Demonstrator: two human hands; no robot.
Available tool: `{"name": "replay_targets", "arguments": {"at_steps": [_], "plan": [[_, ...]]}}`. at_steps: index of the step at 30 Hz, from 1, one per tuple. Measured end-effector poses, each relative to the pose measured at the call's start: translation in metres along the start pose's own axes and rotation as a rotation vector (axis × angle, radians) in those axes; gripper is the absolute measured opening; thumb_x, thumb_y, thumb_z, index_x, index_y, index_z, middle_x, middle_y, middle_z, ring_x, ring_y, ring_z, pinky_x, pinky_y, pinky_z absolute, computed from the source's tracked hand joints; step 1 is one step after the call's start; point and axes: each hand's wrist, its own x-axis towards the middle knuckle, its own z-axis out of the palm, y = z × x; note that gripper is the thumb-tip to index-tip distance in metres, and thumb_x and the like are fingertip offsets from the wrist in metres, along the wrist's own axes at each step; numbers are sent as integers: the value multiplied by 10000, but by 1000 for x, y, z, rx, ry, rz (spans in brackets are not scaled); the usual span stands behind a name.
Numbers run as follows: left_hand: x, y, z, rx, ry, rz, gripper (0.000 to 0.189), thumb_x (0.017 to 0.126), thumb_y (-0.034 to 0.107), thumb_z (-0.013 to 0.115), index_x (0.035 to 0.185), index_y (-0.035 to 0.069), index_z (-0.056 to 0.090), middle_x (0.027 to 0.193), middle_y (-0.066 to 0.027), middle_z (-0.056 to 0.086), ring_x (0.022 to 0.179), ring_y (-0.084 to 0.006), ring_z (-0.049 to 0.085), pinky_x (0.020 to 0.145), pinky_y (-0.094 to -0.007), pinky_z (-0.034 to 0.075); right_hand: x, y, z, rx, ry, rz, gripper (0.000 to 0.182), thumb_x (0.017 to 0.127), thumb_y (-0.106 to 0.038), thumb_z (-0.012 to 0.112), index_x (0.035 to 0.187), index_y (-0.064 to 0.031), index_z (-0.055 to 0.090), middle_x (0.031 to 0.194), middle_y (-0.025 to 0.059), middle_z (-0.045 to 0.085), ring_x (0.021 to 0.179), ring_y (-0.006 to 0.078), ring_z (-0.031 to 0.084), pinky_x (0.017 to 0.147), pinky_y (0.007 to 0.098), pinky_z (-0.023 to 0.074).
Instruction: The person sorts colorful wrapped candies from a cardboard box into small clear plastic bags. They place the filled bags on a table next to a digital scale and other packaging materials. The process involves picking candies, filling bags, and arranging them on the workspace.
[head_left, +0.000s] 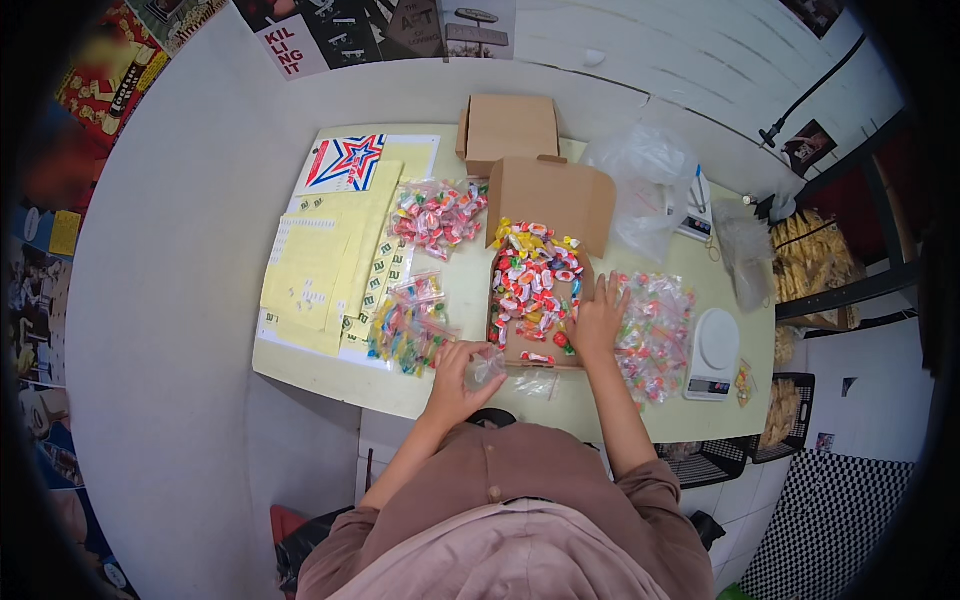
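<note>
A small clear plastic bag (486, 367) is held by my left hand (459, 379), between thumb and fingers, near the table's front edge. My right hand (600, 319) rests at the right wall of an open cardboard box (517, 347) with its fingers spread; whether its hidden fingertips grip a candy I cannot tell. Inside the box lie many wrapped candies (536, 281), mostly red and white, with yellow ones at the back. Flat clear bags (537, 383) lie just in front of the box. Filled candy bags (654, 337) are heaped right of my right hand.
More bagged candies (439, 214) and colourful candy bags (409, 330) lie left of the box. Yellow sheets (311, 262) cover the table's left side. A closed cardboard box (511, 127) stands behind. Right are a white kitchen scale (712, 352) and a large clear plastic bag (645, 187).
</note>
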Motion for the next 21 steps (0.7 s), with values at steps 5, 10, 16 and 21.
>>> {"name": "replay_targets", "arguments": {"at_steps": [5, 10, 16, 21], "plan": [[1, -3, 4, 3, 6, 25, 445, 645, 179, 728, 1030, 58, 540, 909, -79, 551, 832, -238, 474, 772, -336, 359, -3, 5, 7, 78, 60, 1, 266, 645, -231, 668, 819, -30, 678, 1274, 206, 432, 1300, 344, 214, 1042, 554, 109], [6, 1, 6, -4, -57, -9, 434, 654, 194, 723, 1024, 61, 540, 918, -97, 555, 894, -266, 492, 803, -356, 353, -4, -3, -13, 58, -115, 52, 254, 654, -267, 685, 797, -58, 685, 1304, 199, 402, 1313, 341, 180, 1048, 553, 99], [13, 0, 6, -15, -32, 62, 476, 640, 205, 742, 1055, 81, 543, 911, -63, 543, 834, -224, 470, 771, -337, 349, -13, 5, 0, 343, 168, 83, 189, 660, -222, 701, 750, -60, 668, 1213, 179, 477, 1235, 335, 297, 1010, 515, 210], [13, -1, 7, -18, -1, 91, 501, 632, 210, 755, 1065, 82, 539, 919, -64, 539, 840, -224, 482, 772, -334, 347, -39, -7, -28, 1201, 110, 340, 106, 767, -61, 637, 859, -22, 600, 976, 103, 579, 910, 187, 555, 780, 325, 449]]}}
